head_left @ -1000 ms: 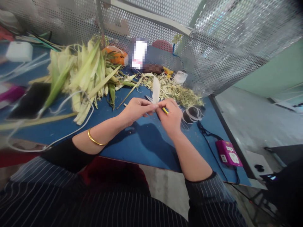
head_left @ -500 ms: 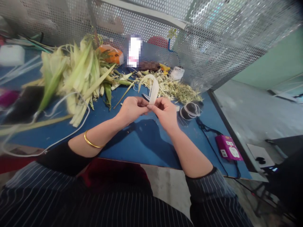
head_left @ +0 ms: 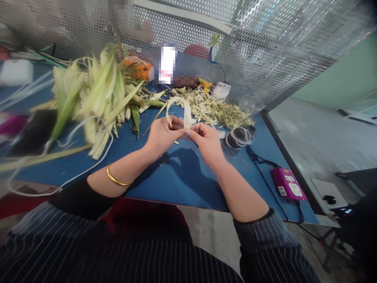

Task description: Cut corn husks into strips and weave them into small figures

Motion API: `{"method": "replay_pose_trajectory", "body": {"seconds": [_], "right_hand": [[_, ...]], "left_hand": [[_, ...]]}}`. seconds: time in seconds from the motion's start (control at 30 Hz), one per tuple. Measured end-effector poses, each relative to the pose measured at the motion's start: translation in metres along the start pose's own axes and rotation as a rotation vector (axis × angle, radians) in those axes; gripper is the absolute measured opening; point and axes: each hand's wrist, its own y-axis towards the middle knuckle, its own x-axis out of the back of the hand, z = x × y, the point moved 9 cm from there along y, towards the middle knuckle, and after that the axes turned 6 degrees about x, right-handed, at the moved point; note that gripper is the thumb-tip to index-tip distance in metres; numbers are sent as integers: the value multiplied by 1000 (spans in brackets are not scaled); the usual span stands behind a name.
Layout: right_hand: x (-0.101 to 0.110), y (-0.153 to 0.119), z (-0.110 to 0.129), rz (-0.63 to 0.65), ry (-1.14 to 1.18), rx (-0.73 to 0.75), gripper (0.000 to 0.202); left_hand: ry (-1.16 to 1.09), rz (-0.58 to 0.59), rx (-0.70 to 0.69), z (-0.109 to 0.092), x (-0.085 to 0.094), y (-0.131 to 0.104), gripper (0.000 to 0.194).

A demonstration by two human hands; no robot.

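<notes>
A pale strip of corn husk (head_left: 187,112) rises from between my hands and curls over to the left in a loop. My left hand (head_left: 161,135) pinches its lower end from the left, fingers closed. From the right, my right hand (head_left: 206,143) pinches the same spot, the thumbs almost touching. The fingertips partly hide the husk's folded base. Just beyond lies a heap of shredded husk scraps (head_left: 206,108). Right of my right hand sits a dark spool wound with white thread (head_left: 240,137).
A large pile of corn husks (head_left: 103,86) covers the table's left side, with a white cable (head_left: 110,145) looping in front. A purple power socket box (head_left: 288,184) stands near the right edge. Perforated metal mesh (head_left: 194,23) closes off the back.
The husk strip's curled end has swung left and down towards my left hand. The dark pointed piece seen behind the fingers no longer shows clearly. Both hands keep their pinch.
</notes>
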Motion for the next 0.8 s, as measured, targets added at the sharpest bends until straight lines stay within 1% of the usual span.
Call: {"method": "replay_pose_trajectory", "body": {"seconds": [0.07,0.17,0.33,0.43,0.53,0.57,0.6,0.67,0.73,0.8], "right_hand": [[0,0,-2,-11,17,-17,24],[0,0,-6,-27,68,-53,25],[-8,-2,-14,24,174,-132,26],[-6,-1,-15,16,138,-116,25],[-3,0,-13,13,70,-54,23],[-3,0,-12,17,52,-35,21],[-3,0,-12,18,37,-21,21],[-4,0,-11,26,20,-7,19],[-5,-1,-11,38,12,-13,19],[-6,-2,-8,55,-19,-4,21]], "left_hand": [[-2,-11,7,0,1,0,19],[13,10,6,2,-1,1,15],[87,6,-35,3,1,2,16],[116,45,-62,-1,-3,0,16],[21,135,-13,-2,-11,-3,18],[-13,145,13,-2,-12,-3,18],[-38,142,39,0,-12,-3,18],[-62,98,76,4,-9,-1,16],[-67,55,90,7,-5,0,14],[-68,38,87,8,-4,2,13]]}}
